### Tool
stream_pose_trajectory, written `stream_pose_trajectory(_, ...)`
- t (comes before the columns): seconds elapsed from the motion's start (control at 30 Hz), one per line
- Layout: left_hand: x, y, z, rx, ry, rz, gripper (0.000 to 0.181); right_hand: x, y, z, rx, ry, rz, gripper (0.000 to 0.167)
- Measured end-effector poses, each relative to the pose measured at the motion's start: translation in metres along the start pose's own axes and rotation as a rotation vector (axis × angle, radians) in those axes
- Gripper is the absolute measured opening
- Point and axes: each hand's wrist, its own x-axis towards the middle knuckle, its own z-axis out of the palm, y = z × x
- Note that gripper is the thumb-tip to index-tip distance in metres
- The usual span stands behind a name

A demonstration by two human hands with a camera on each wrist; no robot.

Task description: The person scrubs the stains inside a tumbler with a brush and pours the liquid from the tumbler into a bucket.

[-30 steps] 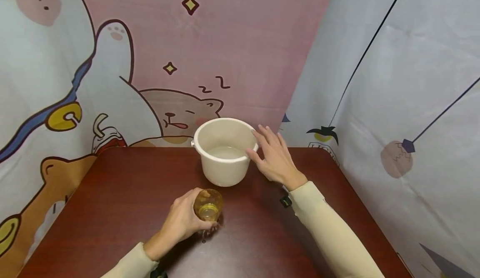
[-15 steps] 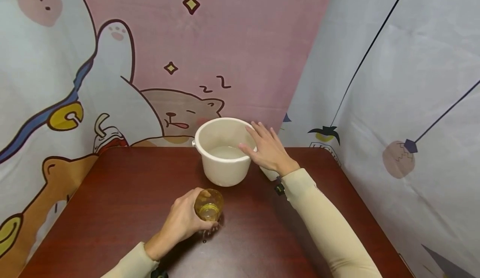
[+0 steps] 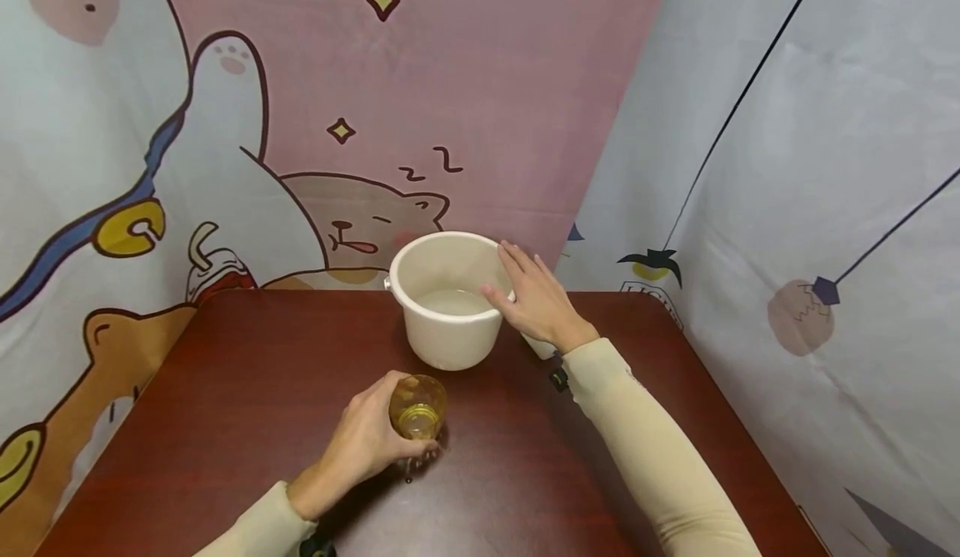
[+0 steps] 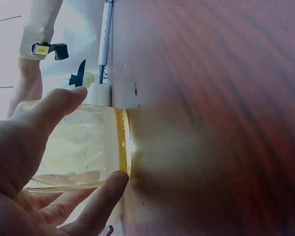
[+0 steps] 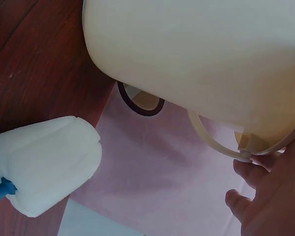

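Note:
My left hand (image 3: 362, 436) grips a yellow-tinted drinking glass (image 3: 417, 408), thumb and fingers round its sides. In the left wrist view, droplets show on the wall of this glass (image 4: 81, 147), and its base is close to the tabletop. A cream bucket (image 3: 450, 336) with a little cloudy liquid inside stands behind it. At the bucket's right rim is my right hand (image 3: 542, 303), fingers extended. The right wrist view shows its fingers (image 5: 250, 172) beside the bucket's handle (image 5: 216, 142); whether they press on it I cannot tell.
A white sponge brush (image 5: 49, 162) with a blue stem lies on the table right of the bucket, partly hidden by my right wrist in the head view. Water drops dot the dark red table (image 3: 285, 357) near the glass. Printed cloth (image 3: 487, 107) hangs behind.
My right hand has shifted left onto the bucket's right rim, uncovering part of the white sponge. The left hand and glass stay where they were.

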Motion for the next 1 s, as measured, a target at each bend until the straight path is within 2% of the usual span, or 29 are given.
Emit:
stream_pose_trajectory(0.37,-0.002,0.001,-0.002,0.014,-0.002,-0.015,0.084,-0.003,-0.002,0.001,0.046,-0.002,0.016,0.093)
stream_pose_trajectory(0.57,0.002,0.003,-0.010,0.007,0.004,-0.021,0.083,-0.001,-0.001,0.002,0.051,0.004,0.014,0.093)
stream_pose_trajectory(0.73,0.005,0.005,-0.016,-0.026,0.019,0.009,0.082,-0.001,-0.001,0.002,0.057,0.007,0.011,0.091)
stream_pose_trajectory(0.87,0.006,0.008,-0.023,-0.085,0.039,0.064,0.082,-0.001,-0.001,0.002,0.060,0.013,0.007,0.090)
stream_pose_trajectory(1.0,0.008,0.013,-0.032,-0.133,0.043,0.092,0.082,0.000,-0.001,0.003,0.058,0.016,0.007,0.090)
